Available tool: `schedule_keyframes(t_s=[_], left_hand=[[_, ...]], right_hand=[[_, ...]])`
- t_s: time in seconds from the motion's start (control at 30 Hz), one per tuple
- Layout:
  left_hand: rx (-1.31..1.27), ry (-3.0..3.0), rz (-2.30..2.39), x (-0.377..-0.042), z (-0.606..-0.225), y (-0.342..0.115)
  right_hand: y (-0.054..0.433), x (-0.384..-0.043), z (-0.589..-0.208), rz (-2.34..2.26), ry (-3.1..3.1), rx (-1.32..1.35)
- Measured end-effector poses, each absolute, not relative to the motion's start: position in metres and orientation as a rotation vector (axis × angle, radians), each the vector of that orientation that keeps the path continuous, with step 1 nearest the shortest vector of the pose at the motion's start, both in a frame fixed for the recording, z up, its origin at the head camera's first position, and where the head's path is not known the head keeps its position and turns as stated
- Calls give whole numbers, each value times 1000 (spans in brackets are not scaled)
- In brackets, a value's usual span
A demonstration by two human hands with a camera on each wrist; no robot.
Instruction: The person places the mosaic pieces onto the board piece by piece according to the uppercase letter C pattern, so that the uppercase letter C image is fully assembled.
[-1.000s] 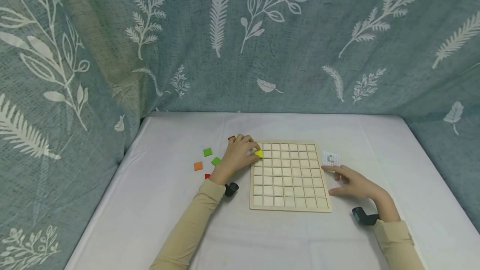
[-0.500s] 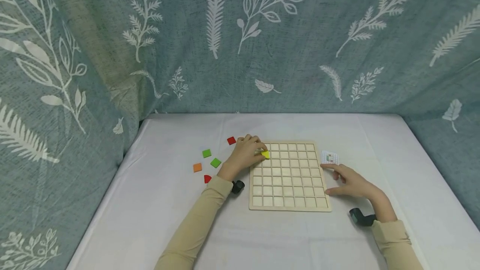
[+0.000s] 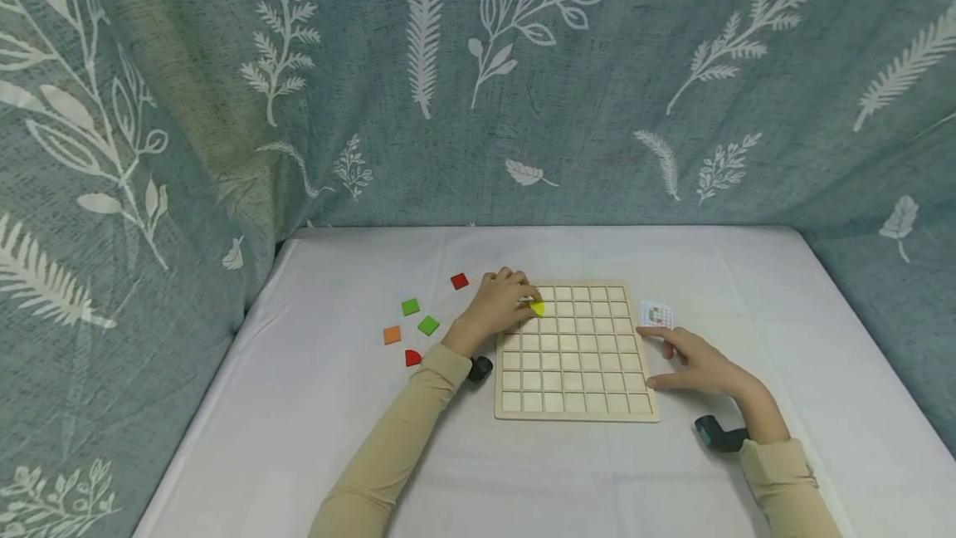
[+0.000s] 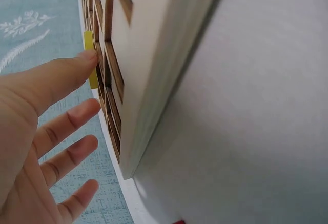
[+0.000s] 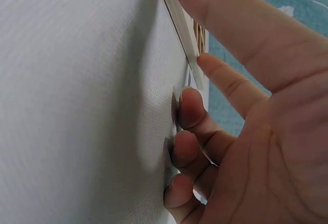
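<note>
Over the upper left part of a wooden grid board, my left hand pinches a small yellow tile. In the left wrist view the thumb presses on the yellow tile, which stands at the board's cells; the index finger is hidden and the other fingers are loosely spread. My right hand touches the board's right edge with its thumb and index fingertip. Its remaining fingers bend down toward the cloth in the right wrist view, with nothing in them.
Left of the board lie a red tile, two green tiles, one farther back, an orange tile and a red rounded piece. A small printed card lies by the right hand. A patterned curtain hangs behind.
My left hand has moved right with the yellow tile, from the board's left edge to farther over the cells. The right hand still touches the board's right edge.
</note>
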State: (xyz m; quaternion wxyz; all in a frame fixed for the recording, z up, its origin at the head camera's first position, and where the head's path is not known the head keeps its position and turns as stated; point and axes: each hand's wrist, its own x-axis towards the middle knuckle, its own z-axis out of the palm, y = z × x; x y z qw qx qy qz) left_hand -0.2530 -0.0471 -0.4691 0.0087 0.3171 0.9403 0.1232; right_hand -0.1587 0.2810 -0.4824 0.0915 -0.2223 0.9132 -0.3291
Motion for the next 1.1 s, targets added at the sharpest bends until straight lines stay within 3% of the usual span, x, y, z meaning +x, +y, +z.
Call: schedule_keyframes(t_s=[0.47, 1.1], left_hand=[[768, 3059, 531, -240, -471, -48], [832, 2994, 449, -242, -468, -38]], right_hand=[[280, -160, -487, -971, 2718, -620], [282, -160, -484, -964, 2719, -587]])
